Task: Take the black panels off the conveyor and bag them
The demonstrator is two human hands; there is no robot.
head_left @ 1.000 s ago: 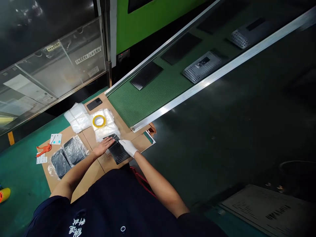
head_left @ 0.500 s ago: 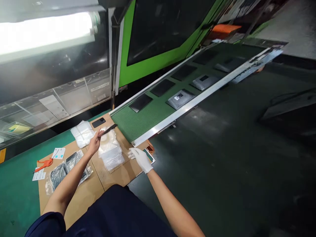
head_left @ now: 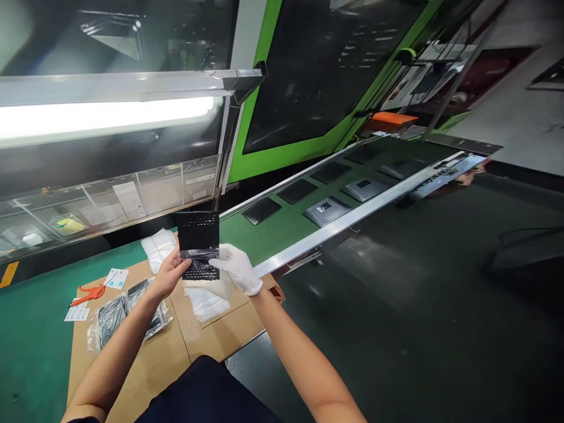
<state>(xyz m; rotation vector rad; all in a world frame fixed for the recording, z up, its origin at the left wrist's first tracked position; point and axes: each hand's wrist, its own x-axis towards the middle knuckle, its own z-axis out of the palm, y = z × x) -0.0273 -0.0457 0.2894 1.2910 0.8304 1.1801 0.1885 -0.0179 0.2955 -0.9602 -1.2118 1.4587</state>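
Observation:
Upright before me is a black slotted plastic panel (head_left: 199, 232), its glossy face turned toward me. My bare left hand (head_left: 170, 273) grips its left edge, thumb on the face. The white-gloved right hand (head_left: 238, 269) holds the right edge, thumb also across the front; its other fingers are partly hidden. Below the panel lie clear plastic bags (head_left: 206, 304) on the cardboard (head_left: 220, 335). A second stack of bags (head_left: 159, 249) is behind my left hand. Bagged dark parts (head_left: 127, 311) rest left of my left forearm.
A green conveyor belt (head_left: 247, 244) carries several black panels (head_left: 328, 210) along a metal side rail (head_left: 304, 249). On the green table's left are an orange air blow gun (head_left: 90, 294) and label sheets (head_left: 117, 278). A lamp (head_left: 110, 120) and clear document pockets (head_left: 127, 200) are behind.
The panel, held edge-on by my left hand before, now stands face toward me. My right hand has moved in and taken its right edge. The view has tilted upward.

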